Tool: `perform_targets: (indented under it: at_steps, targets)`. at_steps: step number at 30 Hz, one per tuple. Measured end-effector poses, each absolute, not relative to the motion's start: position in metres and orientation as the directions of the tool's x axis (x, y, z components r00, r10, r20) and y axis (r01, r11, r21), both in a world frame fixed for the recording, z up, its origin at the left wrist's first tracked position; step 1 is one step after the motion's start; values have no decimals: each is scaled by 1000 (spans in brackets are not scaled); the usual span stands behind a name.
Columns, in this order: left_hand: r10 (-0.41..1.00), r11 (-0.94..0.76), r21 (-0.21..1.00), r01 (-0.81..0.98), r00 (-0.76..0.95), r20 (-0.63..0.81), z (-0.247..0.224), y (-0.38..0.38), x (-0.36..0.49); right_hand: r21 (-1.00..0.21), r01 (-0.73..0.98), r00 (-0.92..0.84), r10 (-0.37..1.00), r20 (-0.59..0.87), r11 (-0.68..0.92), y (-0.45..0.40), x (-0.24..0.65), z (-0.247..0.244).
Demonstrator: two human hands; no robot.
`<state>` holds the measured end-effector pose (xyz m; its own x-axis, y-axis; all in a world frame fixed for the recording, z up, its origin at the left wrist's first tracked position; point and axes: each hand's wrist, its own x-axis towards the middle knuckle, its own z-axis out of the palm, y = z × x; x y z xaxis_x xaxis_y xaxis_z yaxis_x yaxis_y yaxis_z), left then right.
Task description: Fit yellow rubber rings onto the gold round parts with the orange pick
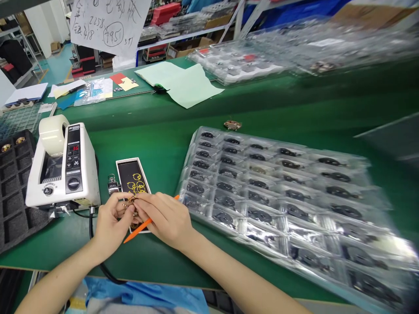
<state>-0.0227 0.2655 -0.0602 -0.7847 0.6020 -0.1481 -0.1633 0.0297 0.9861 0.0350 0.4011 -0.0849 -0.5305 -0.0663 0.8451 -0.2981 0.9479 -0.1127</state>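
Observation:
My left hand (113,220) pinches a small gold-coloured metal part (130,202) between thumb and fingers. At the same part, the fingertips of my right hand (168,216) press in from the other side. An orange pen-like stick (140,230) is tucked in my right hand, its point slanting down to the left. Just behind both hands lies a white-rimmed box (142,163) with a dark floor and several yellow rings (136,185). My fingers hide much of the metal part and the near end of the box.
A tape dispenser (85,157) stands left, beside a dark foam tray (19,192). A small metal counter (113,185) sits by the box. A clear plastic tray (240,233) of black parts fills the right. Another metal piece (232,125) lies behind it.

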Motion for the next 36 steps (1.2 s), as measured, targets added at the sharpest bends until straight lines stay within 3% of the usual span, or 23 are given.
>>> perform_targets:
  at_steps: [8, 16, 19, 23, 25, 29, 36]
  targets:
    - [608, 47, 993, -106, -786, -113, -59, 264, -20, -138, -301, -516, -39, 855, 944, 399, 37, -84]
    - [591, 25, 979, -200, -787, -176, -58, 265, -22, -176, -293, -535, -8, 845, 940, 397, 36, -84]
    - [579, 7, 968, -252, -788, -210, -57, 266, -28, -279, -332, -556, 52, 829, 901, 399, 39, -76]
    - [583, -8, 950, -311, -774, -248, -53, 266, -36, -574, -360, -687, 207, 696, 735, 410, 43, -62]
    - [595, -17, 941, -337, -760, -261, -52, 265, -38, -702, -332, -827, 163, 538, 630, 416, 44, -57]
    - [644, 8, 923, -385, -704, -299, -49, 264, -39, -814, -295, -954, -107, 280, 500, 420, 44, -52]
    - [670, 66, 950, -307, -692, -270, -46, 264, -40, -807, -318, -948, -149, 282, 497, 413, 46, -52]
